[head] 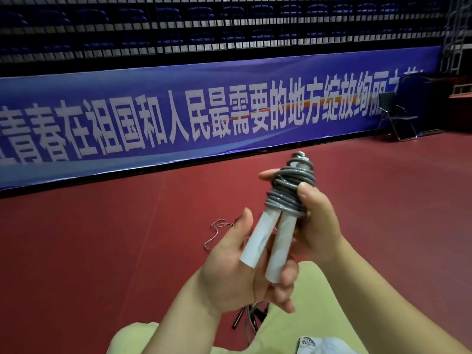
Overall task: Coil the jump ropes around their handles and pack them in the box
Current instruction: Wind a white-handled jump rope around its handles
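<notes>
Open red floor [127,238] lies ahead (only thin string [217,232] on it), bounded by banner [178,111].

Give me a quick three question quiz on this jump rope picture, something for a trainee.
1. True or false: the grey rope is wound around both white handles.
2. Which hand grips the coiled part?
3. What lies on the red floor beyond the hands: A thin loose string, B ball, C shoe?

Key
1. True.
2. The right hand; the left hand holds the handle ends.
3. A, the thin loose string.
</notes>
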Available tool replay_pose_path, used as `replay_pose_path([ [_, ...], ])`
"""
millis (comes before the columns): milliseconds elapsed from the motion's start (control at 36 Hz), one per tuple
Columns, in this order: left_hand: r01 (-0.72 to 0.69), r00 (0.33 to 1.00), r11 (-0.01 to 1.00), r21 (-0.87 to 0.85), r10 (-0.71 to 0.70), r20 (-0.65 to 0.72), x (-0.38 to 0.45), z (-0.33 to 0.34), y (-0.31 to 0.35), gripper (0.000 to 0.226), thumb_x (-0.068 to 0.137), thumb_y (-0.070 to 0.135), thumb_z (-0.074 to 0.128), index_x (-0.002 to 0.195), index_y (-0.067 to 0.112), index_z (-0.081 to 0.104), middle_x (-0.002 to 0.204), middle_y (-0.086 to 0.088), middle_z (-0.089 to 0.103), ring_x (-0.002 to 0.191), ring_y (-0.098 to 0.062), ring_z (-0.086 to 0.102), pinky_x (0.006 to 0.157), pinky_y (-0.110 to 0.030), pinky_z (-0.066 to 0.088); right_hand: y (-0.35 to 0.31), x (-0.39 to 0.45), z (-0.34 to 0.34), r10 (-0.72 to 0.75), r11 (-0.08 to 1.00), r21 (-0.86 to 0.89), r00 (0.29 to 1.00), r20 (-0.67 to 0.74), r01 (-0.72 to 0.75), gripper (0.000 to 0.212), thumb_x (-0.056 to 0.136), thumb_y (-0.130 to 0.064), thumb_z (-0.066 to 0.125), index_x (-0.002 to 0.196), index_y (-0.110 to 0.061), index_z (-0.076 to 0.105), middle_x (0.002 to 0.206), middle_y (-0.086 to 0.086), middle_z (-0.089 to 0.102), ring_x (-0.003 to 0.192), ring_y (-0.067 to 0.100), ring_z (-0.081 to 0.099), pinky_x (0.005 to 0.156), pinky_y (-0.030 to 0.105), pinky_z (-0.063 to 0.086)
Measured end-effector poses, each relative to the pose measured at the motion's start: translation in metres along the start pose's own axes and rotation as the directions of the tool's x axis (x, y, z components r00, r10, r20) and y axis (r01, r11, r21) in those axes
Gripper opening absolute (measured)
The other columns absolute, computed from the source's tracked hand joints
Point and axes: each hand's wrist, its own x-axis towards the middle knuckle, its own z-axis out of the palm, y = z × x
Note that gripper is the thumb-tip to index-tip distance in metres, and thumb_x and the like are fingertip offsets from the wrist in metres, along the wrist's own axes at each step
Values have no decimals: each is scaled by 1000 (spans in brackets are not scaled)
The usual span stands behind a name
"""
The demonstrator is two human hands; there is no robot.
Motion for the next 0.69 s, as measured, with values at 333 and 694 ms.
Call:
replay_pose_path([
  [333, 86, 832, 925, 369, 137, -537, 7, 6, 11, 64, 70, 70, 31, 81, 12, 55, 53, -1, 41, 41, -12, 29, 50, -26, 24, 35, 7, -12, -20, 918, -384, 955, -296, -100, 55, 71, -79, 36, 95, -35, 59, 76, -7, 60, 66, 12, 56, 64, 38, 44],
  [694, 321, 634, 651, 687, 391, -667, 3, -9, 13, 74, 73, 81, 36, 78, 10, 55, 61, 6, 48, 52, -14, 41, 62, -34, 34, 43, 7, -23, 120, 863, -457, 966, -229, -215, 54, 83, -81, 28, 105, -40, 55, 104, -6, 65, 95, 8, 64, 83, 28, 49],
])
